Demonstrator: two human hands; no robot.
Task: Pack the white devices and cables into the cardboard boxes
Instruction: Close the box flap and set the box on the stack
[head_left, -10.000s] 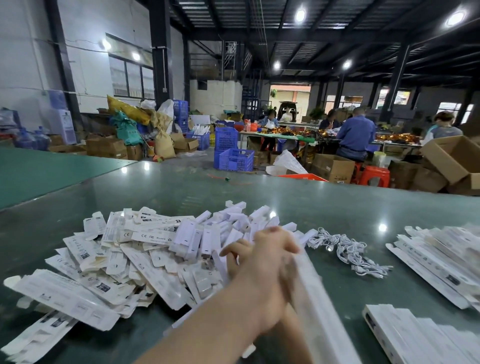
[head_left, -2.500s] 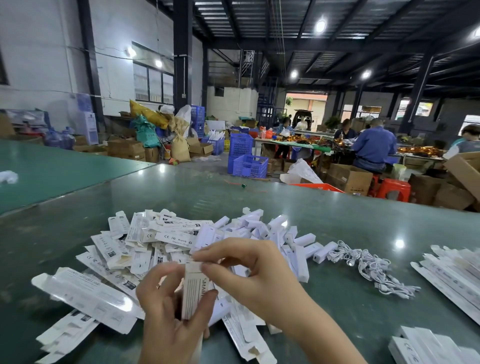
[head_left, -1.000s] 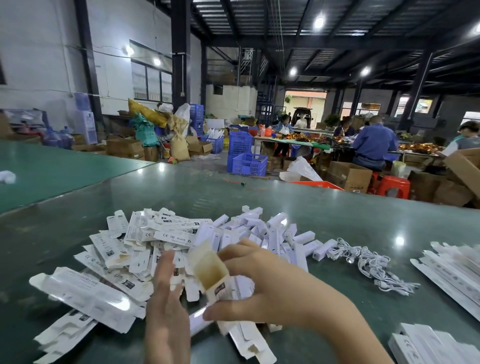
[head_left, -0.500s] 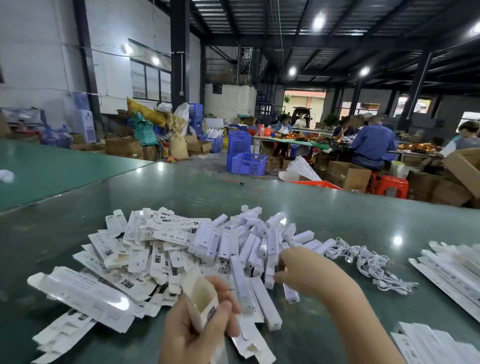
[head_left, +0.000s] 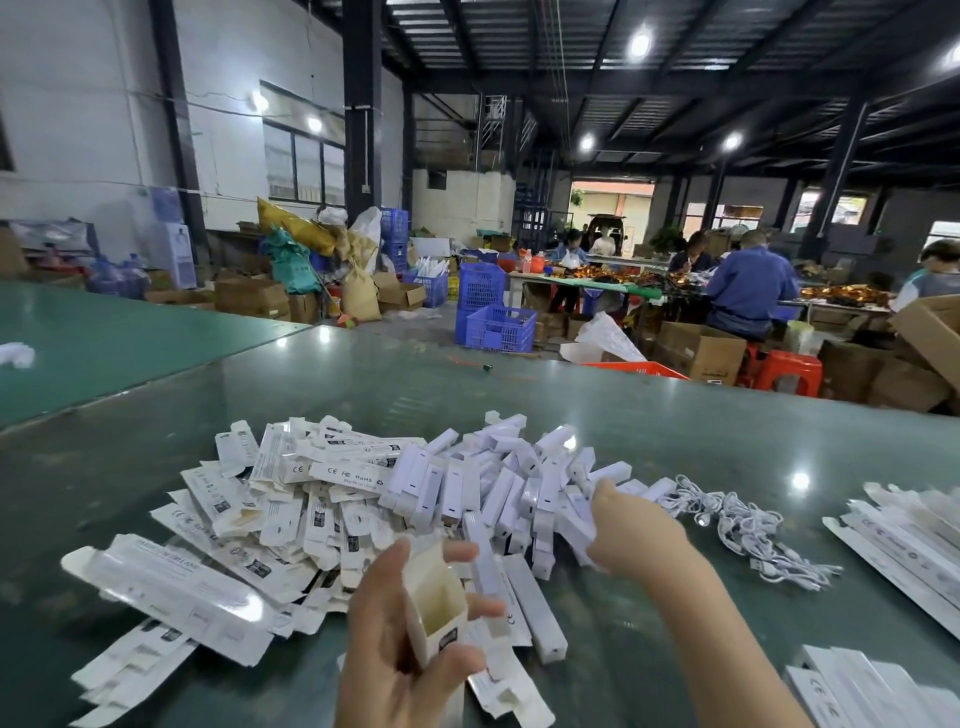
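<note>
Holding an open box (head_left: 436, 603), left hand (head_left: 400, 649); right hand (head_left: 631, 530) on devices (head_left: 540, 493)

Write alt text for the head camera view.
A person's left hand holds an opened small box while the right hand reaches into a pile of white devices on a green table, cables beside it.
</note>
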